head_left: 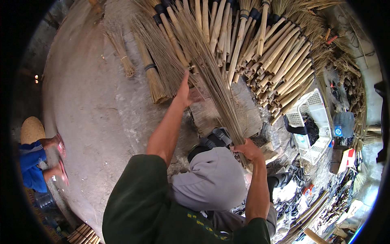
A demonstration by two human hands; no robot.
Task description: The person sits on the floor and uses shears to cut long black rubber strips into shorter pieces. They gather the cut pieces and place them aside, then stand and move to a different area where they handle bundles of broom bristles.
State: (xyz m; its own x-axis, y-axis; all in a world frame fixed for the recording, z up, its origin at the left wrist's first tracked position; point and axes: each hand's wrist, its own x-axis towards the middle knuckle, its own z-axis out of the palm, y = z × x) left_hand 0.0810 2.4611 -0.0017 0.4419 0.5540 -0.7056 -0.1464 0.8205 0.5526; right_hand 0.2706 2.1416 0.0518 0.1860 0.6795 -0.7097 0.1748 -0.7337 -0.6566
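A long bundle of thin broom sticks point(217, 87) slants from my lap up toward the bamboo handles at the top. Near its lower end, my right hand point(248, 150) is closed round it. My left hand point(187, 92) is open, thumb and fingers apart, left of the bundle and holding nothing. Beside that hand a loose spread of thin sticks point(162, 53) lies on the floor. A tied stick bundle point(153, 79) with a dark band is just left of it, and a smaller tied bundle point(120, 46) lies farther left.
Many bamboo-handled brooms point(280, 65) are piled at the top right. A flat board point(205, 116) lies before my knees. To the right stand a white plastic crate point(321, 118) and a clear water jug point(343, 124). Another person's sandalled feet point(61, 162) are at the left.
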